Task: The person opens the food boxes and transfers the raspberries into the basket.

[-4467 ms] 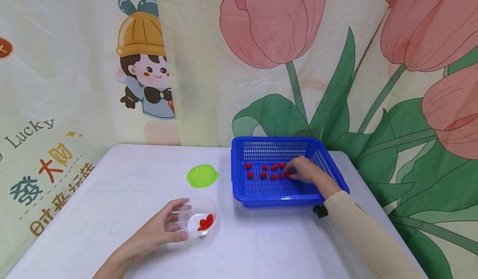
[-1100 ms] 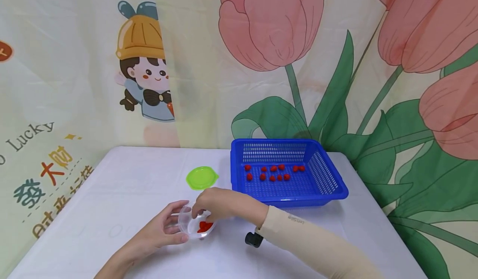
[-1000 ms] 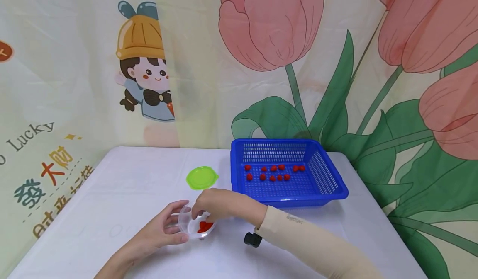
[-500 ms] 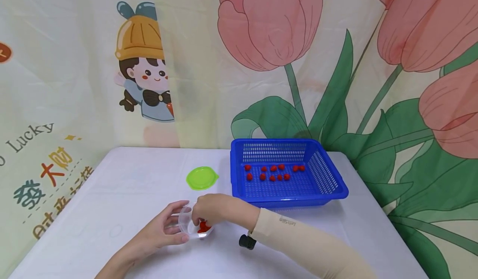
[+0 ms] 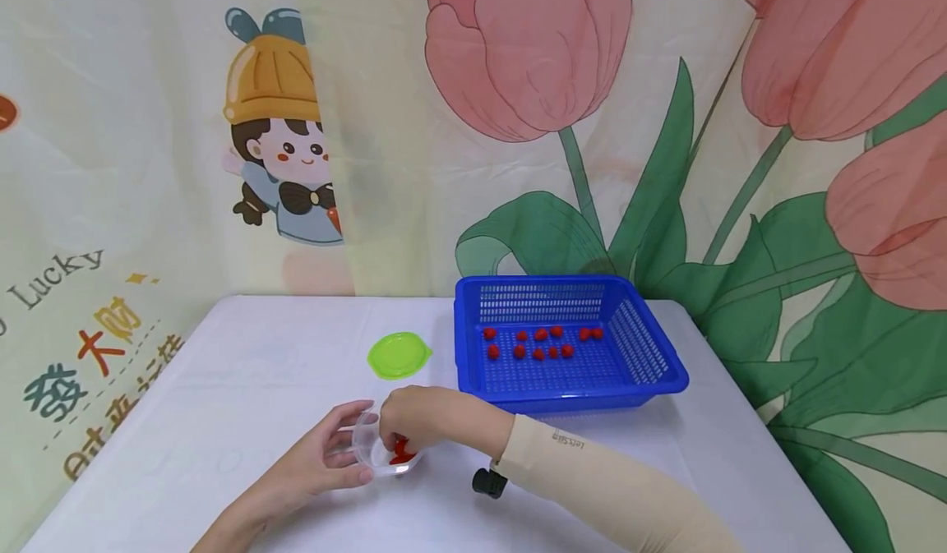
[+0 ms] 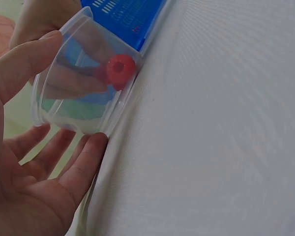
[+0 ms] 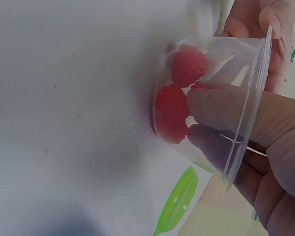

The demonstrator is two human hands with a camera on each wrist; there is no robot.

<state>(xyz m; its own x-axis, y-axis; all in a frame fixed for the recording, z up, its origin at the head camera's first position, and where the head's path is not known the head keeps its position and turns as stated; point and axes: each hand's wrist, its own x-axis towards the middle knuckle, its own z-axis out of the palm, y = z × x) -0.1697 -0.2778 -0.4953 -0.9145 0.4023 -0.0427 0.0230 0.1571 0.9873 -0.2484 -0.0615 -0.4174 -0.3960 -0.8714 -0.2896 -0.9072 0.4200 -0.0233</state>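
Observation:
My left hand [image 5: 331,454] grips a clear plastic tub [image 5: 366,448], its thumb at the rim and its fingers round the side. In the left wrist view the tub [image 6: 81,110] leans beside the white cloth. Several red raspberries [image 7: 171,101] lie at its bottom in the right wrist view. Reaching inside, my right hand [image 5: 414,418] has curled fingers, and the thumb and fingertips pinch at a raspberry there; part of that berry is hidden. A blue basket [image 5: 577,395] holds several more raspberries [image 5: 541,334] in loose rows.
A green lid [image 5: 399,356] lies behind the tub, left of the basket. White cloth [image 5: 296,356] covers the table. Printed fabric [image 5: 392,142] hangs along the table's back edge. A black wrist camera [image 5: 488,482] sits under my right sleeve [image 5: 592,471].
My right hand has gone from the basket to the tub, then lower among the raspberries. Two raspberries now show at the basket's right, where the hand was. My left hand keeps its grip.

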